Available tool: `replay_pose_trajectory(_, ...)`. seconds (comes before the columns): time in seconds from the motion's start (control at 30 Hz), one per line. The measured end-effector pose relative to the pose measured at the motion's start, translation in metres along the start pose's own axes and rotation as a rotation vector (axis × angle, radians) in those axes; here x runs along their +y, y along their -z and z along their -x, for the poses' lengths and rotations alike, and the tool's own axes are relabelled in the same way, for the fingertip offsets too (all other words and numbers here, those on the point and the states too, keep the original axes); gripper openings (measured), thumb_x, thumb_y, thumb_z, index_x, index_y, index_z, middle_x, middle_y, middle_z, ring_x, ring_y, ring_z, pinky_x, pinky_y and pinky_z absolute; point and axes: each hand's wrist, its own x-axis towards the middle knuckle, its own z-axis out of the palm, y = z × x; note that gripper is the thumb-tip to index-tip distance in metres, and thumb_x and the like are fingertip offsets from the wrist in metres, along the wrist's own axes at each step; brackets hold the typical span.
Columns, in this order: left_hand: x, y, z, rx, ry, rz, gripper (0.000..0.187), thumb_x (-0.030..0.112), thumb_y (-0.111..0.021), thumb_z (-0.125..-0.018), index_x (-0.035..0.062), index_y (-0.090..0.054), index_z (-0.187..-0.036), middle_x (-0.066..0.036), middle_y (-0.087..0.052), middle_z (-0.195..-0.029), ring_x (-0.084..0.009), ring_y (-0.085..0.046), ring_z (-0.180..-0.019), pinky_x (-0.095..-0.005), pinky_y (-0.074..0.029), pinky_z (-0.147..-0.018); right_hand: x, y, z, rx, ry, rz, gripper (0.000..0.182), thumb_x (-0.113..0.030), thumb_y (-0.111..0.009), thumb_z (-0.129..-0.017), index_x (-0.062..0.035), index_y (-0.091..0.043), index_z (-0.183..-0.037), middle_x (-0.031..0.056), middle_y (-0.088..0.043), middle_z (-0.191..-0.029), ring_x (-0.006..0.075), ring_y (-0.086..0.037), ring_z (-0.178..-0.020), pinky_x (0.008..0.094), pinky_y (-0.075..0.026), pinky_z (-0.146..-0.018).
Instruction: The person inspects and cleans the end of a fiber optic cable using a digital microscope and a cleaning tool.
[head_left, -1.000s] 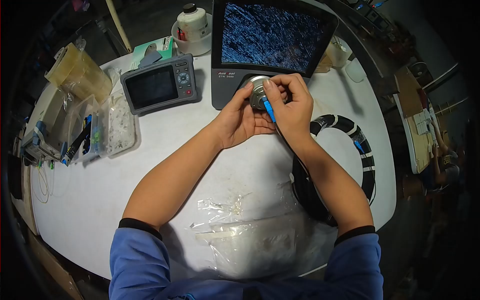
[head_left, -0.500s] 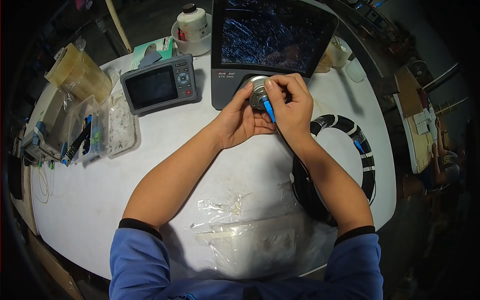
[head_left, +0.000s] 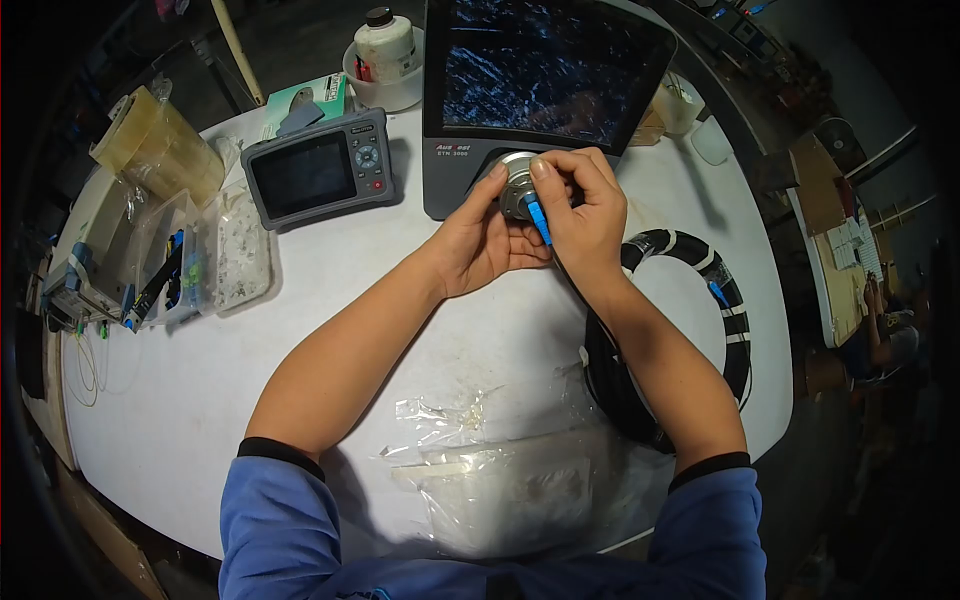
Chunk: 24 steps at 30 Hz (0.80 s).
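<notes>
At the base of a dark screen device sits a round silver fitting. A blue connector points into the fitting's lower side, with a black cable trailing from it. My left hand is curled under the fitting, its thumb pressed on the left rim. My right hand closes on the fitting's right side, thumb on top beside the connector; its other fingertips are partly hidden. The screen shows bright specks and streaks on a dark ground.
A coil of black cable lies under my right forearm. Clear plastic bags are near the front edge. On the left stand a handheld tester, plastic trays and a tape roll. Another person is far right.
The pattern of specks on the screen has changed. Both hands, the fitting and the blue connector look the same. The person at far right has shifted slightly.
</notes>
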Motion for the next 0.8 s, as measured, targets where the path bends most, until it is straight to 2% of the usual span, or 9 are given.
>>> replay_pose_trajectory(0.5,-0.0007,0.0020,-0.0011,0.011,0.005,-0.006,0.074,0.077,-0.041,-0.101,0.0074,-0.062,-0.117,-0.008,-0.066,-0.083,-0.0221,-0.072,-0.082,-0.0406,-0.063,-0.087,0.0000,-0.0003,-0.0001,0.007,-0.001,-0.003,0.016,-0.016,-0.076,-0.097,-0.0003,-0.076,-0.099,0.0035,-0.063,-0.092,0.0094,-0.056,-0.075,0.0251,-0.047,-0.068)
replay_pose_trajectory(0.8,-0.0014,0.0024,-0.0017,0.028,0.009,-0.013,0.083,0.078,-0.038,-0.101,0.0041,-0.063,-0.130,-0.005,-0.064,-0.081,-0.0190,-0.071,-0.079,-0.0391,-0.064,-0.086,0.0022,-0.0001,0.0000,0.005,-0.015,-0.013,0.018,-0.018,-0.077,-0.096,-0.0004,-0.075,-0.098,0.0034,-0.063,-0.091,0.0100,-0.057,-0.076,0.0253,-0.047,-0.069)
